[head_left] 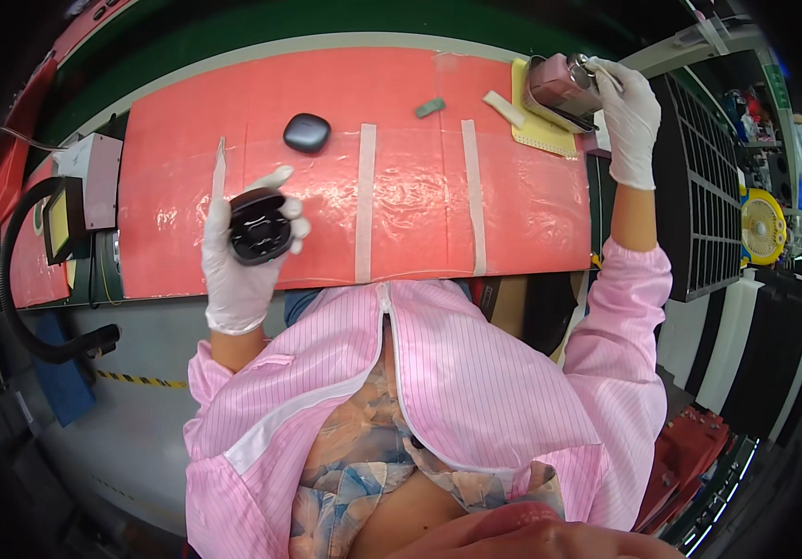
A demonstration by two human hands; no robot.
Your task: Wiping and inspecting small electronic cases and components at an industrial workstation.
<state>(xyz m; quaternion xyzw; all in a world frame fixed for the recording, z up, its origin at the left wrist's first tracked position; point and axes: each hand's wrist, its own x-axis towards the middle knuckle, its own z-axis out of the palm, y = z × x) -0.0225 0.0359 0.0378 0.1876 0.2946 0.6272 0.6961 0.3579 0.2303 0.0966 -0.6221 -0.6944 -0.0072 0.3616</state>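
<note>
In my gloved left hand (244,265) is a small black earbud charging case (260,226), its lid raised and its glossy inside facing up. The fingers wrap around its sides. Farther off at the far right, my gloved right hand (630,119) reaches to the top of a clear container with something pink inside (559,86). Its thumb and fingers come together beside a round metal part on that container. What they pinch, if anything, is too small to make out. A closed dark case (308,133) lies on the pink mat, beyond my left hand.
The pink mat (317,200) carries pale tape strips (365,205). A green piece (430,107), a cream strip (503,108) and a yellow pad (550,140) lie toward the far right. At left are a white box (100,177) and a black flexible arm (11,261); a black rack (699,186) stands right.
</note>
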